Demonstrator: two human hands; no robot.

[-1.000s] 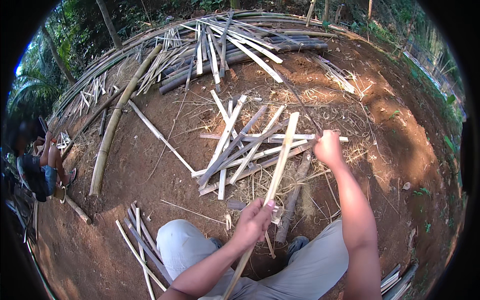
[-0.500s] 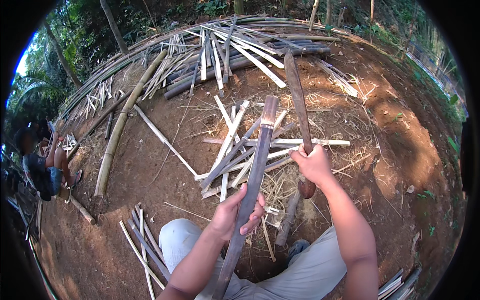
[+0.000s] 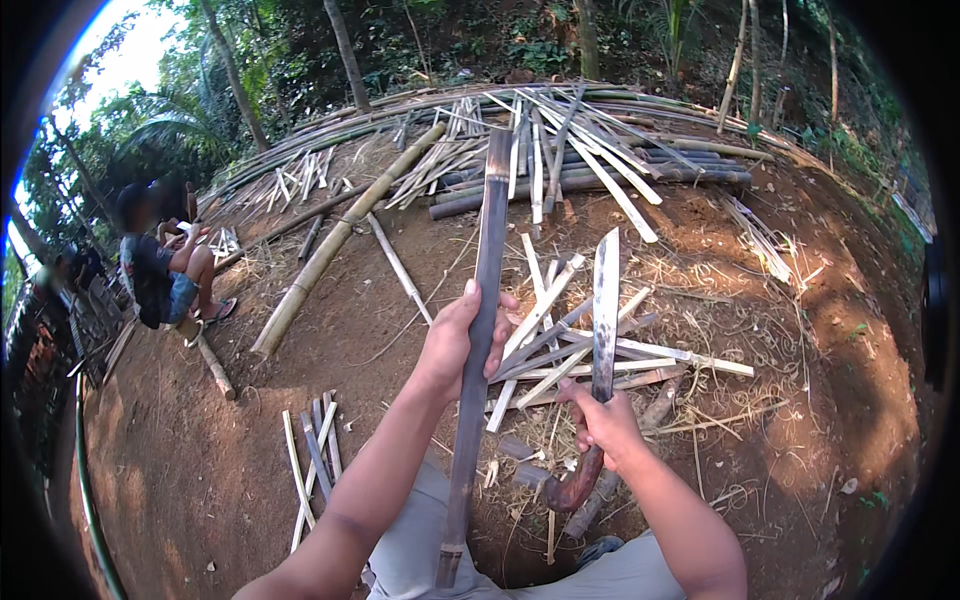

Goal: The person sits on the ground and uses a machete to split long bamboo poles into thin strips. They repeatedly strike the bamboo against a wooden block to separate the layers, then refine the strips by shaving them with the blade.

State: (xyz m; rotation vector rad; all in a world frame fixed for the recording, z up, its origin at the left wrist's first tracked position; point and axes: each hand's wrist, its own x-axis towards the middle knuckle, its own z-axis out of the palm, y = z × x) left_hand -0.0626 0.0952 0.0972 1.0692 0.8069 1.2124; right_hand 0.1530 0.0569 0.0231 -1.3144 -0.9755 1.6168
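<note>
My left hand is wrapped round the middle of a long dark bamboo strip, which stands nearly upright in front of me. Its lower end reaches down between my knees. In my right hand is a machete with a curved brown wooden handle. The blade points up and away, a short way right of the bamboo and apart from it. Beyond both hands, a loose heap of split bamboo strips lies crosswise on the ground.
A large pile of bamboo poles and pale strips lies ahead. A thick bamboo pole stretches along the left. More strips lie by my left knee. At far left a person sits low, with others behind. Shavings litter the brown soil.
The bamboo strip has been raised and turned more upright. My right hand has moved lower, and the machete's blade has turned to show its flat side. The view has tilted up and left.
</note>
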